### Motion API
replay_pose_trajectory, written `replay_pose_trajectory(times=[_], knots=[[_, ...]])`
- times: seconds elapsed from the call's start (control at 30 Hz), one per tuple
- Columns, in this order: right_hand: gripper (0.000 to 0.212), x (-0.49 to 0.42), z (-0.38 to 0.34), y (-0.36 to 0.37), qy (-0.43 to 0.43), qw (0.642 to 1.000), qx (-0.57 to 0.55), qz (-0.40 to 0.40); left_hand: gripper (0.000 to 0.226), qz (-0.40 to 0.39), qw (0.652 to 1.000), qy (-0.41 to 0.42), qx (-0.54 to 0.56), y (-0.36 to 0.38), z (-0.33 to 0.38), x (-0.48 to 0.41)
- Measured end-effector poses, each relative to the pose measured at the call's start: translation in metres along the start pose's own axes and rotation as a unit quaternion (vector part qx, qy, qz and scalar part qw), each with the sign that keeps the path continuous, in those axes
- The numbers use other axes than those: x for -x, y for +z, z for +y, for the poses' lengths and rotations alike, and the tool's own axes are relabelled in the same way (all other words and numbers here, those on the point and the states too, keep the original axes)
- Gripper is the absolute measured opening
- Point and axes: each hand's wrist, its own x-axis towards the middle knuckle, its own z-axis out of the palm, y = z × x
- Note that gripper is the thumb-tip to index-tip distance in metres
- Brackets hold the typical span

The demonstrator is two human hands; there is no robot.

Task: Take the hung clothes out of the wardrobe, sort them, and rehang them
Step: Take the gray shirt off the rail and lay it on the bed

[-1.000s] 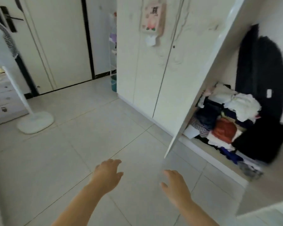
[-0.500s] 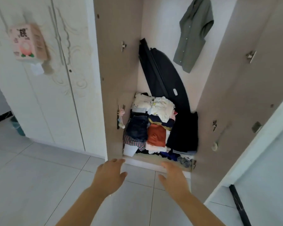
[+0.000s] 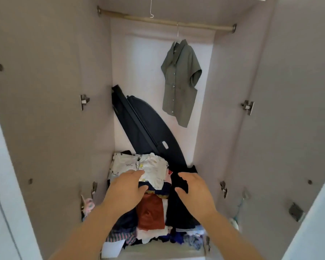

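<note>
An open wardrobe point(image 3: 51, 109) fills the view. One grey-green short-sleeved shirt point(image 3: 179, 81) hangs on a thin wire hanger from the rod point(image 3: 195, 25) at the top; an empty wire hook hangs further left. Below lies a pile of folded clothes point(image 3: 150, 209) in white, rust red, navy and black. My left hand point(image 3: 126, 190) and my right hand point(image 3: 193, 190) are stretched forward in front of the pile, fingers relaxed and holding nothing. Both hands are well below the hung shirt.
A long dark rolled cover point(image 3: 144, 126) leans diagonally against the wardrobe's back wall behind the pile. Both doors point(image 3: 289, 91) stand swung open at left and right, with metal hinges on them. A small pink item point(image 3: 87, 204) hangs at the lower left inside.
The view has swung from the tiled floor and closed doors to face straight into the wardrobe and come closer. Both hands have stayed out in front, open.
</note>
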Motion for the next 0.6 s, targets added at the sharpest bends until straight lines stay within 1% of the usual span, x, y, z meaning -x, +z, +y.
replay_pose_trajectory(times=[0.07, 0.17, 0.3, 0.43, 0.5, 0.6], knots=[[0.044, -0.038, 0.003, -0.005, -0.004, 1.0, -0.006, 0.022, 0.052, 0.006, 1.0, 0.005, 0.024, -0.004, 0.002, -0.038], [0.044, -0.1, 0.008, -0.012, -0.022, 0.998, -0.012, 0.053, 0.049, 0.043, 0.998, 0.023, 0.034, -0.012, 0.004, -0.1], [0.044, -0.183, 0.016, -0.021, -0.068, 0.994, 0.004, 0.081, 0.051, 0.08, 0.996, 0.021, 0.032, -0.028, 0.009, -0.176], [0.045, -0.268, 0.015, -0.042, -0.118, 0.988, 0.014, 0.103, 0.052, 0.134, 0.99, 0.025, 0.025, -0.056, 0.015, -0.251], [0.045, -0.31, 0.011, -0.053, -0.145, 0.982, 0.019, 0.115, 0.052, 0.167, 0.985, 0.033, 0.026, -0.072, 0.017, -0.287], [0.044, -0.367, 0.004, -0.07, -0.17, 0.974, 0.018, 0.146, 0.052, 0.195, 0.979, 0.054, 0.022, -0.095, 0.02, -0.338]])
